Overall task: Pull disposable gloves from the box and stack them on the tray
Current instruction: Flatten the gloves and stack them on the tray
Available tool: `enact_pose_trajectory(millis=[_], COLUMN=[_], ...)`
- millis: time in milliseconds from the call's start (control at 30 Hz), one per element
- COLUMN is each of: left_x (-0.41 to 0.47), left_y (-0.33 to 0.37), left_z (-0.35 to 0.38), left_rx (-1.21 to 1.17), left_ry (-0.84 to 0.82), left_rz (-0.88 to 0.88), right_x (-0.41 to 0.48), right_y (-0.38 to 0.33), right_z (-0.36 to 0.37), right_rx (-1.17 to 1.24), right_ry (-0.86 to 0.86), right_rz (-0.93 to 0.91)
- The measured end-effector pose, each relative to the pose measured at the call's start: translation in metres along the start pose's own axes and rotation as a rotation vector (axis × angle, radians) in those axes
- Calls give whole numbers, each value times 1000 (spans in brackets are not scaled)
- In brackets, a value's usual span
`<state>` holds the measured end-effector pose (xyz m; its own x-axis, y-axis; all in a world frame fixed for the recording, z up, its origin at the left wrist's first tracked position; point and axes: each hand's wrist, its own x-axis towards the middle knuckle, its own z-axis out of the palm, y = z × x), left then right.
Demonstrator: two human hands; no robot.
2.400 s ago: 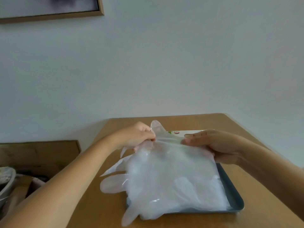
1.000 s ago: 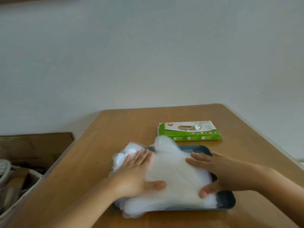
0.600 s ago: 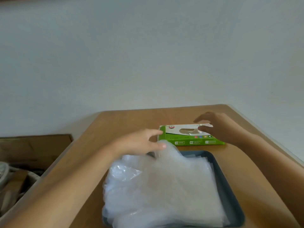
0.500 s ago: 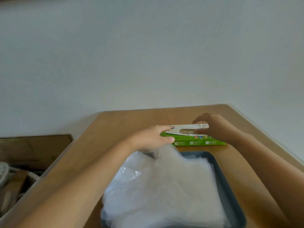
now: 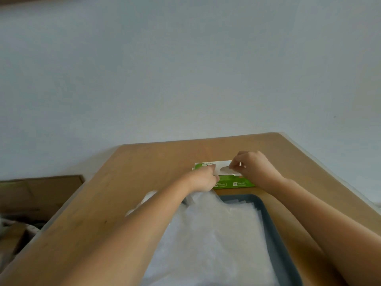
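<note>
A green and white glove box [image 5: 233, 183] lies on the wooden table [image 5: 144, 172] just beyond the dark grey tray [image 5: 268, 215]. A thick pile of clear disposable gloves [image 5: 216, 244] covers the tray and spills over its left rim. My left hand [image 5: 203, 179] rests on the box's left end, its index finger straight along the top. My right hand [image 5: 254, 168] is over the box's oval opening, thumb and fingertips pinching a bit of clear glove there. My forearms hide part of the pile and of the box.
A plain pale wall rises behind the table. A brown cardboard box [image 5: 41, 193] and some clutter [image 5: 12, 234] sit off the table's left edge, lower down. The table's right edge [image 5: 329, 182] runs diagonally close to the tray.
Both hands left the glove pile they were flattening and reached forward to the box. The left hand settled on its left end and the right hand's fingers closed at the opening.
</note>
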<state>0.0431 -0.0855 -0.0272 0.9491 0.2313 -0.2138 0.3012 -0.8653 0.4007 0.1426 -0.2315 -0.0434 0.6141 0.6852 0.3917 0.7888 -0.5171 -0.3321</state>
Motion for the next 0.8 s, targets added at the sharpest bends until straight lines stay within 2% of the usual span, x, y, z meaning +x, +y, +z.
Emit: enact_pose_trajectory(millis=[100, 233, 533, 667, 733, 800], left_x=[1, 2, 3, 3, 4, 5], left_y=[-3, -1, 0, 0, 0, -1], left_z=[0, 3, 5, 7, 7, 7], left_rx=[-12, -23, 30, 42, 28, 5], left_ry=[18, 14, -38, -50, -56, -57], left_rz=[-32, -42, -48, -17, -1, 7], right_x=[6, 15, 10, 9, 9, 8], right_y=[-3, -9, -9, 0, 8, 16], right_z=[9, 12, 12, 3, -1, -4], right_rx=[-101, -140, -291, -357, -270, -56], right_ry=[-191, -239, -151, -51, 19, 74], right_rz=[157, 310, 189, 131, 146, 220])
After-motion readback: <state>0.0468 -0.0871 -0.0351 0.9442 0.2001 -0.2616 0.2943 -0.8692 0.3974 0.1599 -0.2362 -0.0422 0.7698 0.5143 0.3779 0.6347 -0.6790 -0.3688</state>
